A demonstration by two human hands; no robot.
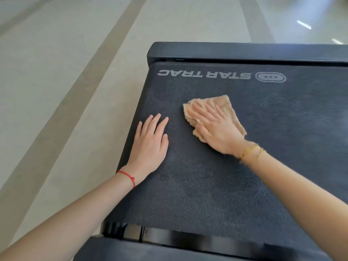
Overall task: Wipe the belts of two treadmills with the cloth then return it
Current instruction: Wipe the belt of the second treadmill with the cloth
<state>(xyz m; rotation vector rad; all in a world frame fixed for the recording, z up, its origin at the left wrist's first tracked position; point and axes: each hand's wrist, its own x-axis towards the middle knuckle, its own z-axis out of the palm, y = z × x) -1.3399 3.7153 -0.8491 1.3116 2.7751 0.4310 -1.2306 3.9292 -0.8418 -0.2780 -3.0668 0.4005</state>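
A dark textured treadmill belt [216,185] fills the middle and right of the head view, with a grey "STAR TRAC" logo [204,74] printed near its far end. A folded beige cloth [224,106] lies on the belt just below the logo. My right hand [214,127] presses flat on the cloth with straight, spread fingers. My left hand [150,144] rests flat on the bare belt near its left edge, fingers straight, holding nothing.
The treadmill's black end cover [226,51] runs across beyond the belt. A black side rail [169,240] crosses the bottom of the view. Pale grey floor [66,91] with darker stripes lies to the left and beyond.
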